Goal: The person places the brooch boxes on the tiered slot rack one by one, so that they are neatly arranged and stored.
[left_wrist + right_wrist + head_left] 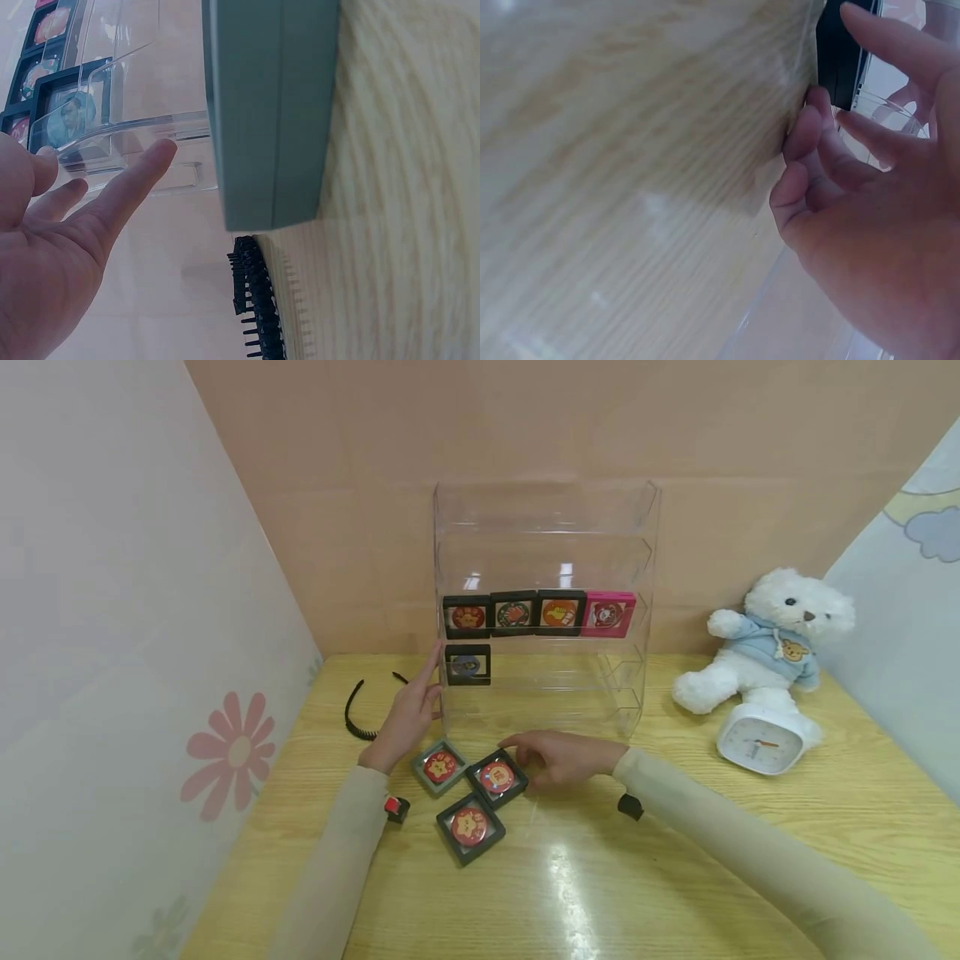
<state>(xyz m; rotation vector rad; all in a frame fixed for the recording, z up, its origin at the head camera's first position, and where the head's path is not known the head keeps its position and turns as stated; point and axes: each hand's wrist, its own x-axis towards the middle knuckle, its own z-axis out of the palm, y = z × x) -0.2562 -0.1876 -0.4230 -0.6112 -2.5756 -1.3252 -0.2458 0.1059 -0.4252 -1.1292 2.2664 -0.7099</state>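
Observation:
A clear tiered display rack (543, 518) stands against the back wall. My left hand (408, 714) touches its left side with extended fingers, a fingertip against the clear plastic in the left wrist view. Three square frames with round red badges lie on the table: a grey-green frame (418, 766), a black frame (517, 795) and a dark frame (463, 857). My right hand (562, 756) holds the black frame's right corner between index finger and thumb; the right wrist view shows its other fingers (802, 135) curled beside it. The grey-green frame (270, 112) looms near the left wrist camera.
Several black frames (513, 613) and a pink frame (609, 615) fill one rack tier; a single black frame (467, 682) sits below. Behind my left hand lies a black toothed headband (351, 714). At right sit a white teddy bear (738, 672) and a white clock (759, 745).

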